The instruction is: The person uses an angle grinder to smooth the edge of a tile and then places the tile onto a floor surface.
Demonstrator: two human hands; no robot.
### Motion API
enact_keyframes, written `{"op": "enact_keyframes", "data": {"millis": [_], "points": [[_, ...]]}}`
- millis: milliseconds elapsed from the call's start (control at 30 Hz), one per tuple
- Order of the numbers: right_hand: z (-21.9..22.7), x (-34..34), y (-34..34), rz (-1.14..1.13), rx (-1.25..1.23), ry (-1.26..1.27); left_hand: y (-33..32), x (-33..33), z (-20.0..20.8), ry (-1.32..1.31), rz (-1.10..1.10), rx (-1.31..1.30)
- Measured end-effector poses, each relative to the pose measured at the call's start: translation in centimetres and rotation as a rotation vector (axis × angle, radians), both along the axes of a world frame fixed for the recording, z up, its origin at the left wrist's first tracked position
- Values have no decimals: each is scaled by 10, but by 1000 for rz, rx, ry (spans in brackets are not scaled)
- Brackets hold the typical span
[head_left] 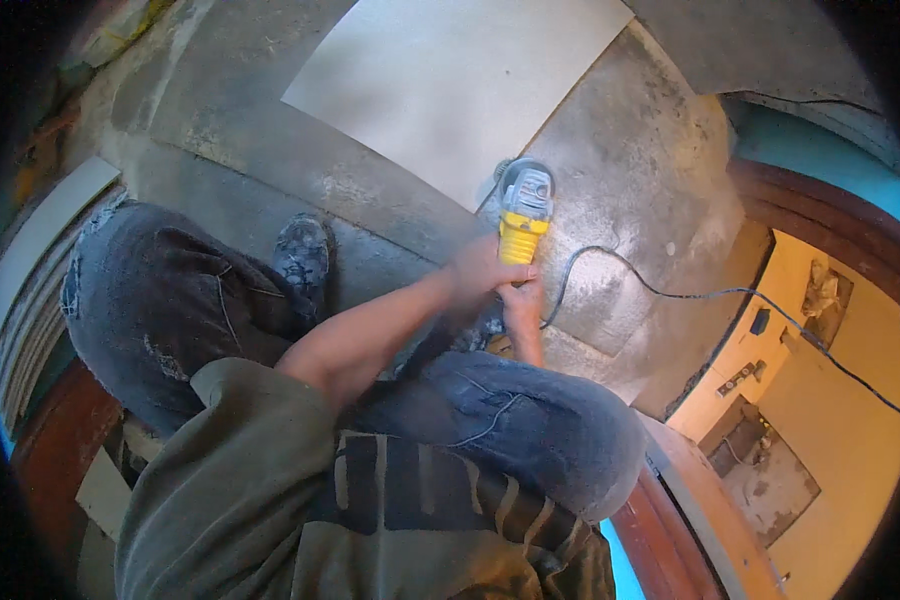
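Note:
A yellow and grey angle grinder (523,222) is held in both my hands, its head pointing away from me at the near right corner of a large pale tile (450,75). My left hand (477,268) is closed around the left side of the grinder's yellow body. Below it, my right hand (522,303) is closed on the rear end. The grinder's disc is mostly hidden by its head, so I cannot tell whether it touches the tile. From its back end a dark cable (670,295) curves off to the right.
The dusty concrete floor (630,180) surrounds the tile. A stack of pale boards or tiles (45,260) stands at the left. To the right is a brown frame (820,220), with a yellowish surface (820,400) beyond it. My bent knees flank my arms, and a dusty shoe (303,258) is near the tile.

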State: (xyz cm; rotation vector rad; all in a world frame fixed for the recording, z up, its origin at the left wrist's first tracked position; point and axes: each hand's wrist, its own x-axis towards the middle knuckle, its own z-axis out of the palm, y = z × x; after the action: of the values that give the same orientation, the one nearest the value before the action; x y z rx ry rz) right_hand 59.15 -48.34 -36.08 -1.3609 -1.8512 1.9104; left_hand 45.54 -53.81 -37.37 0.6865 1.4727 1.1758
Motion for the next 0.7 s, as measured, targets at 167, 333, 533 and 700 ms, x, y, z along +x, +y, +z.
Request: {"op": "enact_keyframes", "data": {"millis": [167,333,533,700], "points": [[-3,-5,-8,-23,6,25,-4,1,-13,4,54,108],[3,-15,-7,41,111,-67,-9,-7,-14,-28,80,115],[9,-21,-10,-6,32,65,-12,-13,-2,-79,33,102],[14,-24,-14,10,65,57,-15,-9,-11,-90,56,94]]}}
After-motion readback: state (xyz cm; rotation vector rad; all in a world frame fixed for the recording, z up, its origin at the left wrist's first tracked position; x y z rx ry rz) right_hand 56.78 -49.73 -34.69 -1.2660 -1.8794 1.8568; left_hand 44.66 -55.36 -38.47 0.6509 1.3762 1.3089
